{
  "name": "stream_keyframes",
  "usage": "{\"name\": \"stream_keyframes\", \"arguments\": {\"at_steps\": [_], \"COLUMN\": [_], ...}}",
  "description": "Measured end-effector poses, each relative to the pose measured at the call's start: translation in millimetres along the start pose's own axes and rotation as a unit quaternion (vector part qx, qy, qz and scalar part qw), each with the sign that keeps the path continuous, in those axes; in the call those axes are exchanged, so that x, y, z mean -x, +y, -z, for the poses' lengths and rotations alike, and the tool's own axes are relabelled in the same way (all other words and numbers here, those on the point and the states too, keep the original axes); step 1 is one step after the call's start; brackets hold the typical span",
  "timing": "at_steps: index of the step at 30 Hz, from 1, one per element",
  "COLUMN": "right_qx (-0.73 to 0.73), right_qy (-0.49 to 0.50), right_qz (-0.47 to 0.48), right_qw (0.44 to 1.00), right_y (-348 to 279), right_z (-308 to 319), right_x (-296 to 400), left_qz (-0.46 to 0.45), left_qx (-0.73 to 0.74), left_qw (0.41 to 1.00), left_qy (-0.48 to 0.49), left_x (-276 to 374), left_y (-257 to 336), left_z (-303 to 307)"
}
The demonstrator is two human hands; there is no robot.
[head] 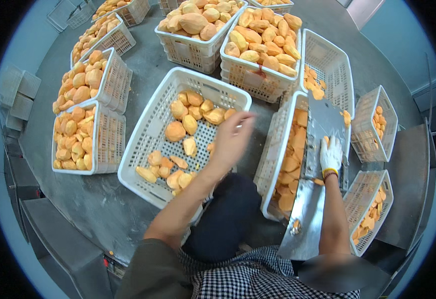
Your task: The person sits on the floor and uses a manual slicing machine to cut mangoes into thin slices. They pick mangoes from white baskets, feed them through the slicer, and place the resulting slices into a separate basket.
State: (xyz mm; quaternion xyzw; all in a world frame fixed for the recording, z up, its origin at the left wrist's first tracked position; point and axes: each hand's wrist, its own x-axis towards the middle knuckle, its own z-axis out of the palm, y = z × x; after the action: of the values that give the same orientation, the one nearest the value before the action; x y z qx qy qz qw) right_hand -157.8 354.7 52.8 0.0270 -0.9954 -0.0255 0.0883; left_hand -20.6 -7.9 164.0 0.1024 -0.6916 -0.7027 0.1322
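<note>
My left hand (235, 134), bare with a ring, is blurred above the right rim of a white plastic crate (147, 123). Whether its curled fingers hold anything cannot be made out. Peeled orange sweet potatoes (190, 124), some whole and some cut, lie in that crate. On my right, a white-gloved right hand (331, 154) presses palm down on a metal slicer board (324, 116). A bit of orange sweet potato piece (326, 140) shows at its fingers. Under the board, a crate (278, 149) holds many flat sweet potato slices (290, 164).
Full crates of peeled sweet potatoes (266, 37) stand ahead, with more stacked crates (109, 80) at the left. A crate with a few slices (328, 48) sits beyond the board. Smaller part-filled crates (371, 213) line the right, beside a grey metal bench (405, 183).
</note>
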Motion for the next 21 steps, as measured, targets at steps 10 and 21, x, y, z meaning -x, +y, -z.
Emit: {"name": "stream_keyframes", "arguments": {"at_steps": [10, 21], "right_qx": [-0.064, -0.069], "right_qy": [-0.016, -0.065], "right_qz": [0.039, -0.010], "right_qw": [0.997, 0.995], "right_y": [-11, -6], "right_z": [7, 8], "right_x": [6, 6], "left_qz": [0.087, 0.043], "left_qx": [-0.491, -0.516], "left_qw": [0.866, 0.850], "left_qy": [0.046, -0.099], "left_x": [-169, -93], "left_y": [-273, -268], "left_z": [224, 219]}}
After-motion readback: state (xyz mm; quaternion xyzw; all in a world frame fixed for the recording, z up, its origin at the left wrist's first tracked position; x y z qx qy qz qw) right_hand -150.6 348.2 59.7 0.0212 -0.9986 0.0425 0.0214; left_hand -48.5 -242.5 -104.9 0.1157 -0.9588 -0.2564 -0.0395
